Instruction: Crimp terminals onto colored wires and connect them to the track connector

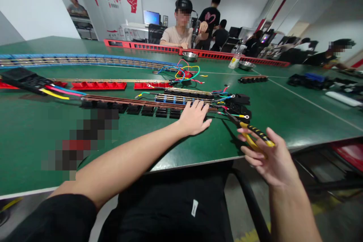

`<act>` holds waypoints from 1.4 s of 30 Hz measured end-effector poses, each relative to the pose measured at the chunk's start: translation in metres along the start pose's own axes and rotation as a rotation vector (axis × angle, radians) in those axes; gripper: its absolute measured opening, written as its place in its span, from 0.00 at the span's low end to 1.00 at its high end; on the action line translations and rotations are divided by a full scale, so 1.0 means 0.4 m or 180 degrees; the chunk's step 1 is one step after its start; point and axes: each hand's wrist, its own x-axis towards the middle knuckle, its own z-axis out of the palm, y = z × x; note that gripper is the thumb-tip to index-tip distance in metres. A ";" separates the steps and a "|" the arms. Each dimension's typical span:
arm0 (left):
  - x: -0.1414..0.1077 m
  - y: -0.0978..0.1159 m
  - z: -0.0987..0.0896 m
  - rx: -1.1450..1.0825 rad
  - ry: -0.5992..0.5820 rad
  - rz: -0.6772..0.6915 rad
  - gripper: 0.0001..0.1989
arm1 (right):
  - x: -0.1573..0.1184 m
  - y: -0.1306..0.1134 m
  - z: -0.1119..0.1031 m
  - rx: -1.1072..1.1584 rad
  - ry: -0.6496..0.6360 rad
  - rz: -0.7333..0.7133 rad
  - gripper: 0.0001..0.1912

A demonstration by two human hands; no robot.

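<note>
My left hand lies with fingers spread over a long assembly of brown copper-coloured bars seated in black plastic holders. In my right hand is a pair of pliers with yellow and black handles. Their dark jaws point at the assembly's right end, close to the short wires there; whether they touch a wire I cannot tell. A green-and-yellow wire with a ring terminal sticks out at that end. At the other end, blue, pink and yellow wires run into a black connector housing.
Behind lie red holders, a long blue rail assembly and a tangle of coloured wires. Two metal bowls, one nearer the middle, and a bottle stand farther back. A person sits across the green table.
</note>
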 end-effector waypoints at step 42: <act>-0.002 0.003 -0.007 0.0048 -0.0118 -0.0016 0.27 | 0.052 0.051 -0.039 -0.3899 0.0457 -0.2210 0.18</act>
